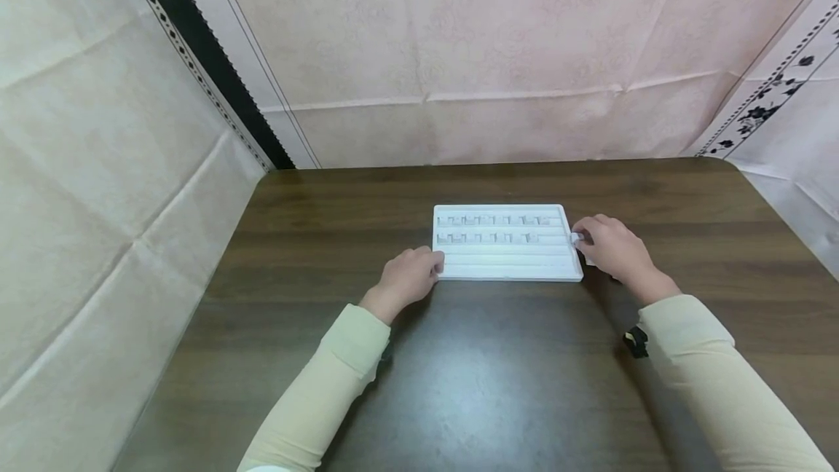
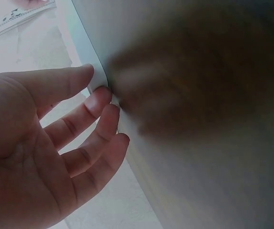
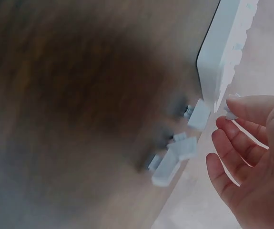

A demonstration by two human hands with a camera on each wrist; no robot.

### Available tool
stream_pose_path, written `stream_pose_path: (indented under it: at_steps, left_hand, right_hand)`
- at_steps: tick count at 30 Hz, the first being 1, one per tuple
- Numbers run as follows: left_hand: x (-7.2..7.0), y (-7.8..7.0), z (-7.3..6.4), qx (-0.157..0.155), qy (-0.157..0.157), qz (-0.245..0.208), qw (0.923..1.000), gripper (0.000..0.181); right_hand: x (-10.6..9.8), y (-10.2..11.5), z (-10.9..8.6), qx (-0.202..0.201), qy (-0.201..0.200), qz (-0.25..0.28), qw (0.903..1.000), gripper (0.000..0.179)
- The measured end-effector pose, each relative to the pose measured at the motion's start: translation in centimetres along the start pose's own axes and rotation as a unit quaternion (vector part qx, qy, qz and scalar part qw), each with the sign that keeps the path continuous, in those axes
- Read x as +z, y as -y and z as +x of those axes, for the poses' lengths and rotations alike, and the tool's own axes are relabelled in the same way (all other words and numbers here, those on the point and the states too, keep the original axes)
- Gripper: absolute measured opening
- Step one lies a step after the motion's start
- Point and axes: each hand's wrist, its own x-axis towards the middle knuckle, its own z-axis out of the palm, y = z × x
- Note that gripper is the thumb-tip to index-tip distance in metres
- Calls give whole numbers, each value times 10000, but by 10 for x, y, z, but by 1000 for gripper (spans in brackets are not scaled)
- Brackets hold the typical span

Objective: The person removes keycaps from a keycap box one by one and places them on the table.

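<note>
White tray [image 1: 507,270]: we saw it lying flat on the table, between the two hands.
Lettering: two rows of small pale pieces [image 1: 493,220] stood on its far half, too fine for us to read or count.
Loose count: we counted three loose white pieces [image 3: 183,148] near the tray, on its right.
Left hand [image 1: 408,274]: thumb and forefinger pinched the tray's left edge near the close corner; the other fingers curved loosely.
Right hand [image 1: 612,248]: thumb and forefinger were clamped on one small white piece [image 3: 231,114], just beside the tray's right edge; the other fingers curled apart.
Table [image 1: 478,355]: brown wood grain, glossy in front of us.
Room: creased pale cloth [image 1: 491,42] hung behind, with a black band [image 1: 210,57] and a floral border [image 1: 763,111].
</note>
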Motion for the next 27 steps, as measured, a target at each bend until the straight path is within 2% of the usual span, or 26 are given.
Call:
stream_pose_path:
  at_steps: [11,21,27]
  left_hand:
    - [1,0,1,-33,3,19,10000,9]
    - [2,0,2,7,-4,20,10000,9]
    - [3,1,2,-7,-41,-17,10000,8]
  right_hand:
    - [-10,-22,-13,87,-5,69,9999,27]
    - [-7,-39,-18,134,14,-102,9999,26]
    - [-6,-42,-18,-3,140,-178,9997,26]
